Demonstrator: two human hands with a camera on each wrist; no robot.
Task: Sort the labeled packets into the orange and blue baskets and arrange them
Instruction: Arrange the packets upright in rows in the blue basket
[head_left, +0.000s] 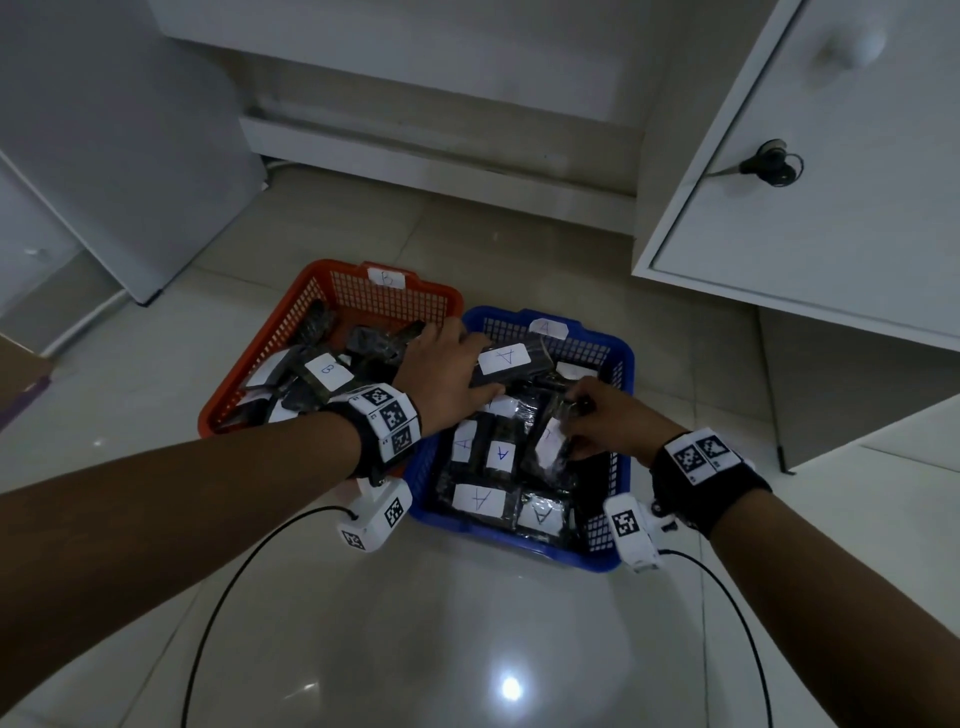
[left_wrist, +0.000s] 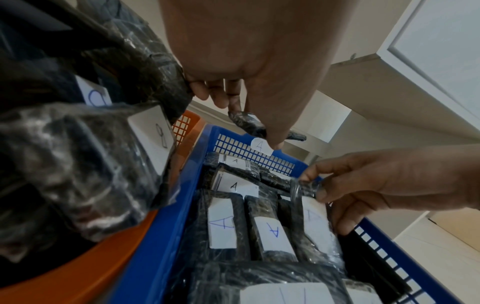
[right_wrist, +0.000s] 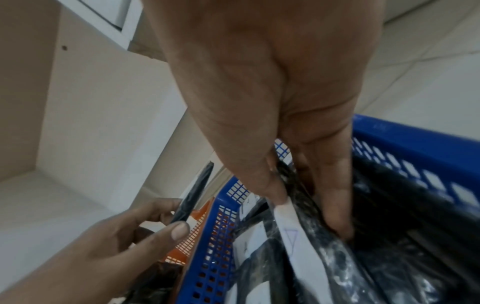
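Your left hand (head_left: 447, 374) grips a dark plastic-wrapped packet labelled A (head_left: 511, 361) above the blue mesh basket (head_left: 621, 364). Your right hand (head_left: 605, 415) pinches a tilted A packet (head_left: 548, 441) inside it, its label partly hidden.

The orange basket (head_left: 400, 299) had a lattice wall of small square holes and bore a white tag marked B in dark ink. Beside it, the blue basket (head_left: 605, 358) showed the same grid pattern, with a white tag marked A. The packets (head_left: 498, 457) inside the blue basket were black and glossy, each with a white label; some letters A were blue, others black. Packets in the orange basket were likewise black with white labels. The wrist bands (head_left: 389, 421) were black with white panels of black square codes. The floor (head_left: 467, 649) was pale glossy tile.
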